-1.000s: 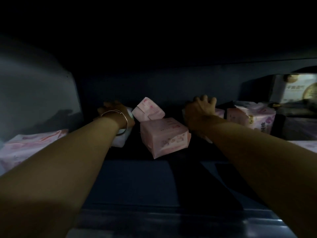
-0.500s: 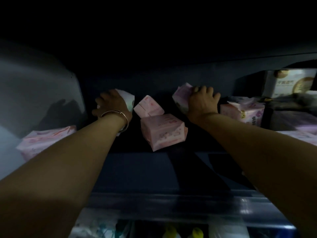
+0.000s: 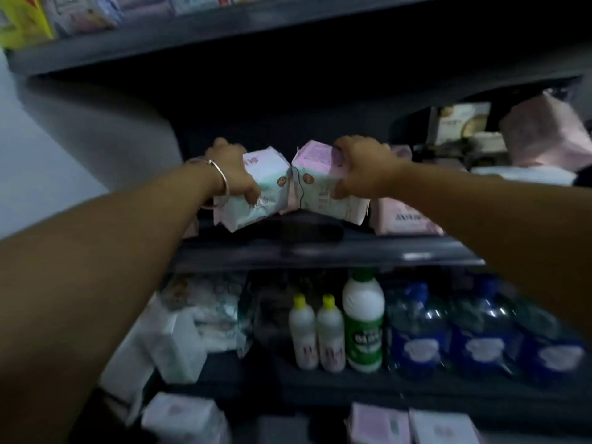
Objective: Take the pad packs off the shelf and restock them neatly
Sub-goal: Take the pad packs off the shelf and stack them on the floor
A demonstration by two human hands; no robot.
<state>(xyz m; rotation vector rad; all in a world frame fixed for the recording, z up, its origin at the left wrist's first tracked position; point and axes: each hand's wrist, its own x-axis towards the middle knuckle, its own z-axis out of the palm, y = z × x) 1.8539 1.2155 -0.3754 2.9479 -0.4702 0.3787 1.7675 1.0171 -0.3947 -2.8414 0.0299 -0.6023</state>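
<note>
Dark metal shelf (image 3: 320, 251) carries the pad stock; near its front edge, at the middle, both packs are lifted just above the board. On the lower board stand blue bottles (image 3: 416, 331) at the right and white bottles (image 3: 315, 334) in the middle. A pink pack (image 3: 407, 216) rests at the right front edge. The left hand (image 3: 232, 169) (with a bracelet) has its fingers curled around a pale green pad pack (image 3: 266, 193); the right hand (image 3: 362, 168) grasps a lilac pad pack (image 3: 320, 181). The two packs touch. I judge the soft wrappers may slip from these one-sided grips and fall on the bottles below.
</note>
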